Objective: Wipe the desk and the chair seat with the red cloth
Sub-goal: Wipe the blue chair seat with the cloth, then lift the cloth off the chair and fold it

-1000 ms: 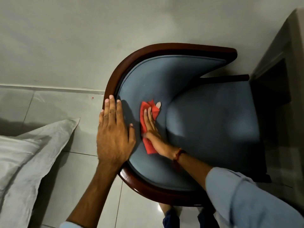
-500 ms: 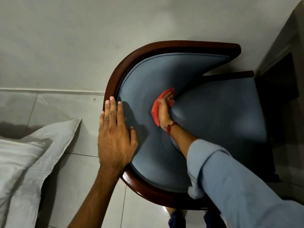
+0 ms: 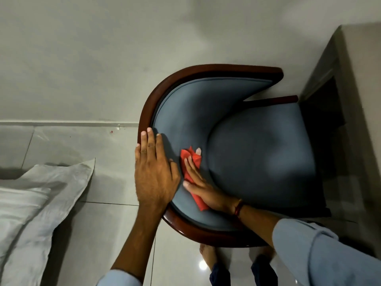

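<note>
Head view: the left hand (image 3: 154, 174) lies flat, fingers together, on the wooden rim (image 3: 144, 112) of the chair (image 3: 257, 162), thumb against the blue padding. The right hand (image 3: 203, 187) is spread flat, pressing the red cloth (image 3: 190, 162) against the padded inner backrest just beside the left hand, near the seat (image 3: 261, 162). The desk (image 3: 358, 100) stands right of the chair; a pillow (image 3: 37, 199) lies well apart at left.
</note>
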